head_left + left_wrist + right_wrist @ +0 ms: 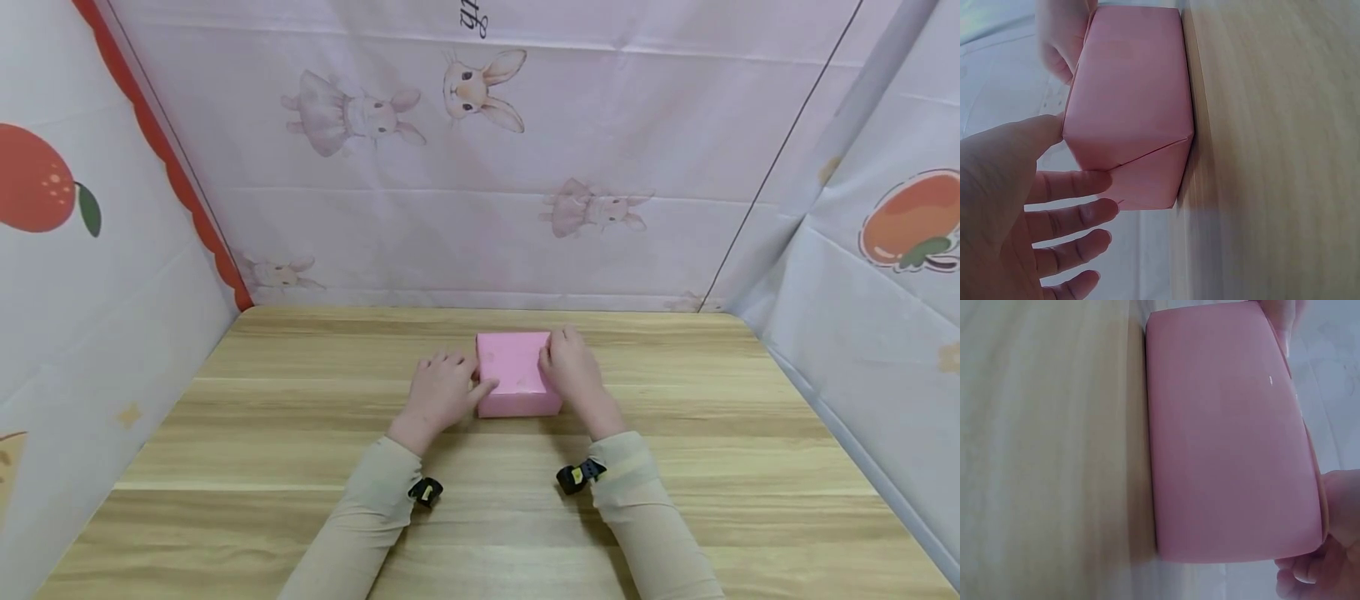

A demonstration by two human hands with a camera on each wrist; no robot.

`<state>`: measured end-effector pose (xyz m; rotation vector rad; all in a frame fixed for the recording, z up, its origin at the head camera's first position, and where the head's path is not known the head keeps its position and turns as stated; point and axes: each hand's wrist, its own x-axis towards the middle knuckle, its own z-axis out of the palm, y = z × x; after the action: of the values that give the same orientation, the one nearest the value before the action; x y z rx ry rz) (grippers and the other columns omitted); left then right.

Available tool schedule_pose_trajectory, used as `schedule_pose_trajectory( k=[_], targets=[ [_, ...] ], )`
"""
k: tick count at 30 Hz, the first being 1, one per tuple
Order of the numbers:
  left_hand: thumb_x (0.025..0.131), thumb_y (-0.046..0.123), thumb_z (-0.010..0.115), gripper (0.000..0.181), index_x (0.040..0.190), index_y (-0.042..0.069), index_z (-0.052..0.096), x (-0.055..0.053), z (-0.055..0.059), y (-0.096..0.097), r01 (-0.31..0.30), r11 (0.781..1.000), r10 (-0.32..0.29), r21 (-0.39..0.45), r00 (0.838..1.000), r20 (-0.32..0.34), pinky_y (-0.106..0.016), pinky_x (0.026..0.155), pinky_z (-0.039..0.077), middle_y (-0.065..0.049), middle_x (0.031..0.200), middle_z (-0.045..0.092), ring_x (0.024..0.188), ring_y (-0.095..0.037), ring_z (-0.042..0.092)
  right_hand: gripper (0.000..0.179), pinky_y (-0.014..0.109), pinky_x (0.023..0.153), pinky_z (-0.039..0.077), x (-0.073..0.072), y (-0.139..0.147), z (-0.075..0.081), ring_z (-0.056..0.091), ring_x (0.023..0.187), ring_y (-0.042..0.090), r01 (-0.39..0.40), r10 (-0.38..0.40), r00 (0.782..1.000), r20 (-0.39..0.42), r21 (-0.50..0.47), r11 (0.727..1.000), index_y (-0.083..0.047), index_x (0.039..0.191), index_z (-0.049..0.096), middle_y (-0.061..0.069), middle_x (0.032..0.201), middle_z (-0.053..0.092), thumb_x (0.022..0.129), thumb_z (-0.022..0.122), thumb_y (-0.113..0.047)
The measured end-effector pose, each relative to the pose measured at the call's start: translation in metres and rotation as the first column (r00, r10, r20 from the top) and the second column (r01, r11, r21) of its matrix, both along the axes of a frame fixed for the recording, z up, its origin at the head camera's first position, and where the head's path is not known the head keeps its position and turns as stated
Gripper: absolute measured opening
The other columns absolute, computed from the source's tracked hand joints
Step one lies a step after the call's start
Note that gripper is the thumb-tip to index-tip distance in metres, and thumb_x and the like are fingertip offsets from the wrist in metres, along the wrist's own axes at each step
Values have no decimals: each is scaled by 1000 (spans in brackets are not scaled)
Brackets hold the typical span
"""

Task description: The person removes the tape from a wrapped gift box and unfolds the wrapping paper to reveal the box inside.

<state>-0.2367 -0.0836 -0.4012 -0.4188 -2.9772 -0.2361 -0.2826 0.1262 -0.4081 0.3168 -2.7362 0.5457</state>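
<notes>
A box wrapped in pink paper (516, 362) sits on the wooden table between both hands. Diagonal folds of paper cross its left end in the left wrist view. My left hand (444, 390) is at that end, thumb on the top edge near the front corner. There its index fingertip touches the folded paper, while the other fingers spread out beside it. At the box's right end, my right hand (573, 367) grips the upper edge, thumb on top and curled fingers at the side. In the right wrist view the box (1229, 437) hides part of that hand.
The wooden table (300, 467) reaches back to a pale cloth wall (480, 242) printed with rabbits. Fruit-printed cloth walls stand at the left (97, 317) and right (847, 267). A black strap device (426, 492) is on the left wrist, another (581, 477) on the right.
</notes>
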Motion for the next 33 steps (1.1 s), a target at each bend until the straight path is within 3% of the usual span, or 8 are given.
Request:
schedule_pose_trajectory(
  k=[10,15,20,27,33],
  targets=[
    [95,63,43,51,104,17,65,0,-3,-1,4,999,-5,36,999,38,-54,98,45,-7,117,66,118,-33,58,24,44,81,51,1,12,2,54,92,29,91,-67,984,166,-143,986,0,97,58,16,98,56,98,52,-23],
    [95,63,44,49,98,18,64,0,-3,-1,2,999,-5,50,999,49,-53,97,46,-6,113,67,114,-31,59,24,41,76,48,3,12,5,52,89,27,27,-12,988,155,-92,995,-7,88,58,13,98,55,93,61,-31],
    [95,62,44,48,96,18,63,-1,-3,-2,3,998,-5,57,999,46,-52,95,47,-5,108,67,111,-30,60,20,36,69,46,4,7,5,51,82,25,-32,37,993,113,-45,998,-8,82,56,12,91,53,93,60,-23],
    [95,63,44,48,95,18,63,-2,-4,-2,4,998,-7,65,999,46,-52,95,47,-5,106,67,109,-30,60,15,41,72,52,6,0,4,54,83,27,-12,16,998,62,-68,998,-1,85,57,14,90,55,94,55,-13],
    [95,62,45,45,87,20,59,-3,-4,-2,9,997,-13,81,999,49,-49,90,48,-2,98,64,101,-27,59,20,44,75,53,3,4,6,55,87,30,42,-32,993,111,-93,995,3,90,58,18,93,56,98,50,-14]
  ],
)
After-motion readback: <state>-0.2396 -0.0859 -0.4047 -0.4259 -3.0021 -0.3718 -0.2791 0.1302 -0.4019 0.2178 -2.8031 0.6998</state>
